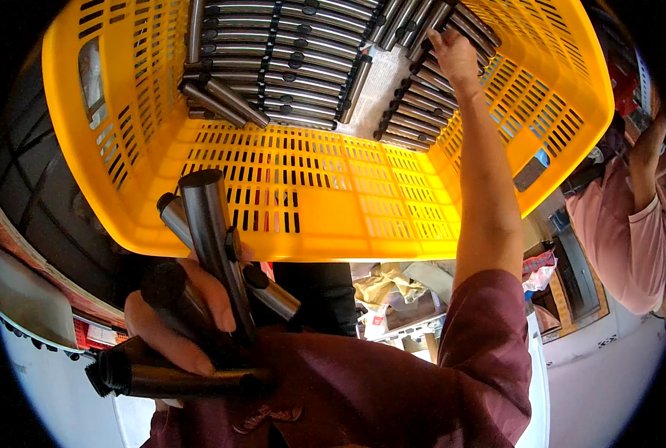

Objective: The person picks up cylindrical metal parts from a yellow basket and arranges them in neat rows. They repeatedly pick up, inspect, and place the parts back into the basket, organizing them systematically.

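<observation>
My left hand [212, 295] is at the lower left, closed around several dark metal tubes [207, 216]. They have black ends and look like flashlight bodies; they point different ways, and one end shows a screw thread. My right arm stretches into a yellow plastic basket [333, 213]. There, my right hand [456, 56] has its fingers closed on the end of a metal tube [436, 22] at the far right; the fingertips are partly hidden. Rows of like tubes [303, 75] with small black side buttons lie in the basket, and a few lie crosswise at their left.
A pale printed sheet [377, 86] shows between the tube stacks. The basket's slotted walls rise on both sides. At the right edge is another person in a pink top [624, 231]. Below the basket lie cloth and clutter [389, 287]; a white tub [30, 299] stands at the left.
</observation>
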Action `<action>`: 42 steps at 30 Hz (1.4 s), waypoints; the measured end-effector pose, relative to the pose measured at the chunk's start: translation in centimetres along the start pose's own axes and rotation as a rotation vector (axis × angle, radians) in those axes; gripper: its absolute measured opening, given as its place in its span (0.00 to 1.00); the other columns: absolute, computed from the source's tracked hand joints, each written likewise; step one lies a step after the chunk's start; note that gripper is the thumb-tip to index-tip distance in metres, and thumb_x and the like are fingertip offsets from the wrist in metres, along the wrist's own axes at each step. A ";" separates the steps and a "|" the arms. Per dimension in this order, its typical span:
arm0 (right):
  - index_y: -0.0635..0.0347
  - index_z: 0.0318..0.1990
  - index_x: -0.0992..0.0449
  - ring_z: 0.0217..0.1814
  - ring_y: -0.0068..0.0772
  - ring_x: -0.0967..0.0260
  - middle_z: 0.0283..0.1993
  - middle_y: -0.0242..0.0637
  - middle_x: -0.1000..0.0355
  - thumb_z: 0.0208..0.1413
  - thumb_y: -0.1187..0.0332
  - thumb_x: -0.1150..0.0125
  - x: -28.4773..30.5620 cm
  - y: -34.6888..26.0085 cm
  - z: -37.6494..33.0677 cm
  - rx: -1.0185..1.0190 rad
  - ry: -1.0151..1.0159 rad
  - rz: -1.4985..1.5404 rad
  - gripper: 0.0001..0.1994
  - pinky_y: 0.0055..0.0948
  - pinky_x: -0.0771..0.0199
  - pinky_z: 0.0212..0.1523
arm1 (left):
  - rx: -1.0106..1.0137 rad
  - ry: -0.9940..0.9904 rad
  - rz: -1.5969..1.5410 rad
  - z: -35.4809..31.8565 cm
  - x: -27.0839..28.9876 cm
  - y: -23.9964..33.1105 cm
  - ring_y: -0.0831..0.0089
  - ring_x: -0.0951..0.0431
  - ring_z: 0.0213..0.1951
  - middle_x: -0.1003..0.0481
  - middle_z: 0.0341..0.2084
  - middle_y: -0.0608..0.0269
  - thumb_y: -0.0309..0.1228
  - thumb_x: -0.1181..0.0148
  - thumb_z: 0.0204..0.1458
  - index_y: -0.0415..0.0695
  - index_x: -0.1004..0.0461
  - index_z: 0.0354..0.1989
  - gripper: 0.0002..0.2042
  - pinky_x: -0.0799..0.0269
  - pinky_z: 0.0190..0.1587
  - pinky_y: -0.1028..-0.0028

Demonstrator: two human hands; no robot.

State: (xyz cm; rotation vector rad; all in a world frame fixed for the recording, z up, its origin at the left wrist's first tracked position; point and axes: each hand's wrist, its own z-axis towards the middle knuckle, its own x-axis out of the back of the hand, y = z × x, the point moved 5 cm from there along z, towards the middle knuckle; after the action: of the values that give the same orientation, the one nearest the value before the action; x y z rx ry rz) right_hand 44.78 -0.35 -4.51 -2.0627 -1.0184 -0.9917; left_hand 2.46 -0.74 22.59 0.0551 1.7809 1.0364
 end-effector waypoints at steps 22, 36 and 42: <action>0.58 0.46 0.25 0.53 0.64 0.31 0.48 0.58 0.26 0.65 0.50 0.62 -0.8 -2.6 -0.3 -0.104 -0.040 -0.152 0.23 0.54 0.33 0.53 | 0.025 0.032 -0.027 0.6 -0.3 -0.4 0.48 0.27 0.46 0.29 0.44 0.48 0.42 0.31 0.47 0.55 0.21 0.39 0.12 0.39 0.56 0.45; 0.57 0.45 0.25 0.49 0.63 0.29 0.45 0.56 0.25 0.64 0.47 0.59 -0.6 -2.2 -0.4 -0.115 0.008 -0.157 0.23 0.54 0.30 0.49 | 0.059 0.081 -0.033 0.8 -0.8 -0.6 0.48 0.27 0.46 0.29 0.44 0.49 0.43 0.32 0.47 0.57 0.21 0.41 0.13 0.41 0.57 0.43; 0.65 0.37 0.29 0.38 0.63 0.26 0.36 0.59 0.24 0.59 0.40 0.51 -0.6 -8.1 -4.7 -0.068 0.150 0.045 0.29 0.53 0.27 0.41 | 0.051 0.094 -0.024 0.7 -0.7 -0.7 0.49 0.27 0.46 0.30 0.45 0.49 0.43 0.32 0.48 0.58 0.21 0.42 0.13 0.41 0.58 0.43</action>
State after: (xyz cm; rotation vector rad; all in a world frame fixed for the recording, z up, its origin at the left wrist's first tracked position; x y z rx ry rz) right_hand 36.06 -0.15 -0.89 -2.0218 -0.8688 -1.1533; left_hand 3.62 -1.01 22.58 0.0171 1.8884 0.9909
